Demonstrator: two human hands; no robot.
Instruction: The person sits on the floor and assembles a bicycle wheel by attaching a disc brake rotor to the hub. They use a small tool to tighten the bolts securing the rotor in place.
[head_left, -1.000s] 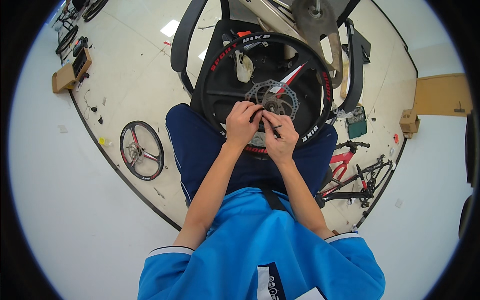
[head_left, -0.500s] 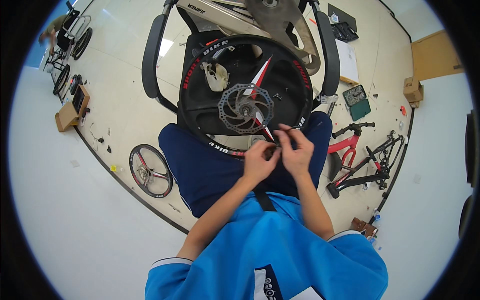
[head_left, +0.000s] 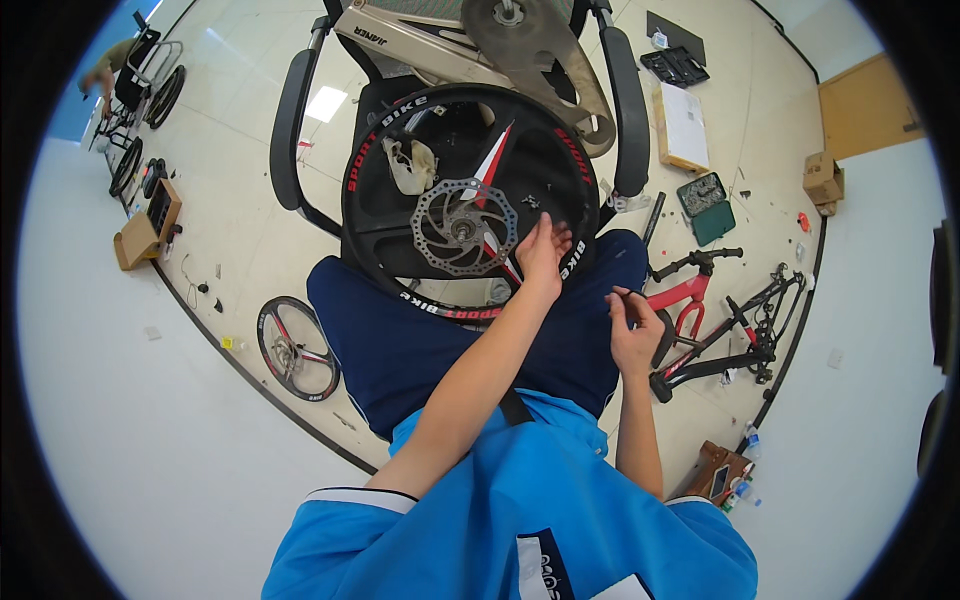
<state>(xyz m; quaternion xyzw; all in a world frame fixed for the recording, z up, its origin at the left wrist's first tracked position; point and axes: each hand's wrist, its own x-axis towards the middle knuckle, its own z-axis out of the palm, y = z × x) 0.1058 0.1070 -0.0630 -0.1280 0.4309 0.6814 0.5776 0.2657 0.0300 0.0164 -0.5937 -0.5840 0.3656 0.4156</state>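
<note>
Wheel: black three-spoke bike wheel [head_left: 488, 168], flat on the chair seat [head_left: 373, 103], near rim past the front edge, at the thighs.
Rotor: silver disc brake rotor [head_left: 423, 228], round the hub, inside the rim.
Screws: small metal screws [head_left: 531, 201] in a loose cluster, between spokes, right of the rotor.
Left hand: [head_left: 545, 258] over the wheel's right side, fingers loosely curled, fingertips just beside the screws; can't tell if anything is gripped.
Right hand: [head_left: 637, 338] off the wheel, beside the right thigh, thumb and index pinching a thin dark piece [head_left: 629, 293]; too small to identify.
Glove-like scrap: crumpled whitish scrap [head_left: 410, 167], within the wheel's upper left opening.
Chair edges: left armrest [head_left: 287, 135] apart from the rim, floor between; right armrest [head_left: 627, 115] just beside the rim, tight.
Far edge: beige bike frame [head_left: 425, 48] across the chair beyond the wheel, blocks that side.
Right floor: red bike frame [head_left: 693, 292] near the right hand, open green case [head_left: 712, 220] farther out.
Left floor: second wheel [head_left: 298, 350] near the left knee; broad stretch of floor above it.
Open room: right hand has a gap to the wheel rim; left forearm crosses the lap freely.
</note>
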